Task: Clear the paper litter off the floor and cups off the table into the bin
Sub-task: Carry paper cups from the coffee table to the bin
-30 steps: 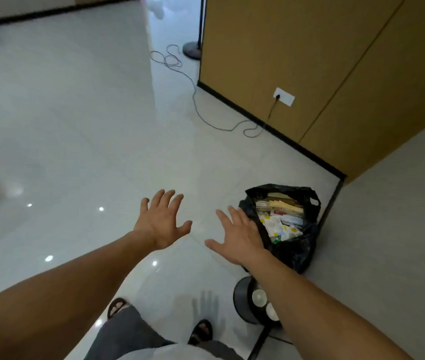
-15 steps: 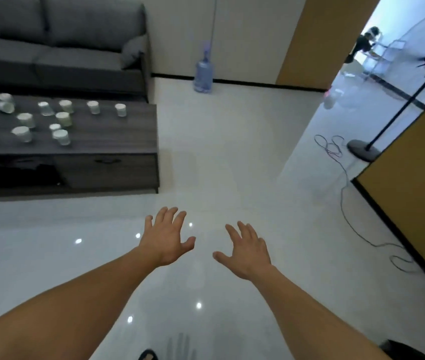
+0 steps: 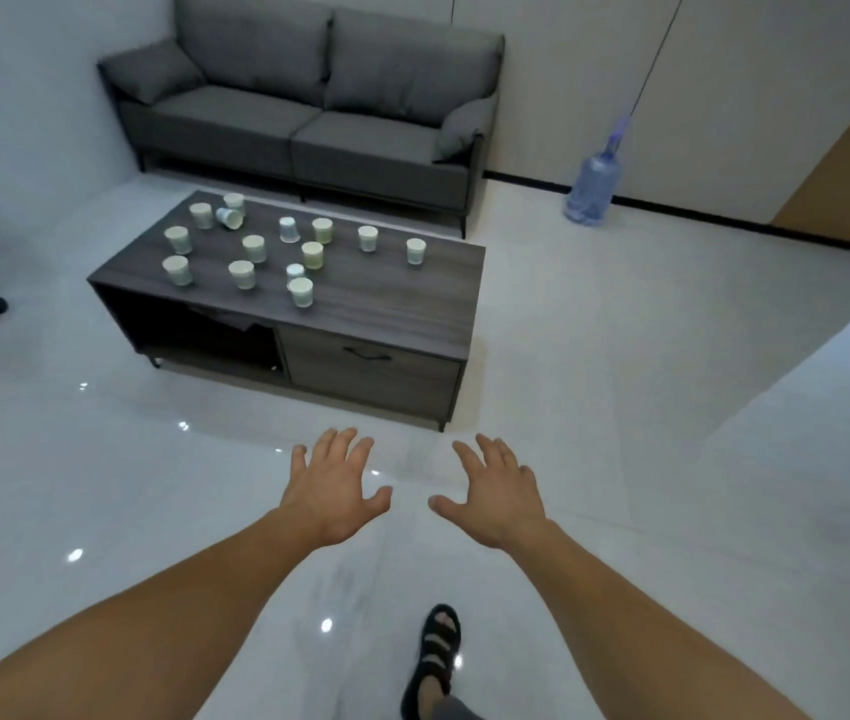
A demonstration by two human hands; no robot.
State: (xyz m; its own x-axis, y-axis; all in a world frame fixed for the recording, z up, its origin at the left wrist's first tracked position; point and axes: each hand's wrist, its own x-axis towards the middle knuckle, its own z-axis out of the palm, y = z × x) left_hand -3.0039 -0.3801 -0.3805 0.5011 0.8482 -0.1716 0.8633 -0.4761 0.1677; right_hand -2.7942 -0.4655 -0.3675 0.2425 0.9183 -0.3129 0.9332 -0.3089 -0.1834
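Hovering above the floor (image 3: 101, 485), the left hand (image 3: 334, 491) and right hand (image 3: 495, 493) are holding nothing, fingers (image 3: 345, 449) spread straight. The paper cups (image 3: 301, 292) are standing well beyond the fingertips on the coffee table (image 3: 402, 298), one lying tipped at its far-left end. They are looking light, thin-walled and easily crushed, so gently pinching each round its side is probably suiting them. Against half a second ago, the table is sitting ahead of the fingers, not left of them.

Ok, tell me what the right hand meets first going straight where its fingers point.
Probably the drawer end of the dark grey wooden coffee table. Only glossy white floor lies between it and the right hand, though depth is unclear.
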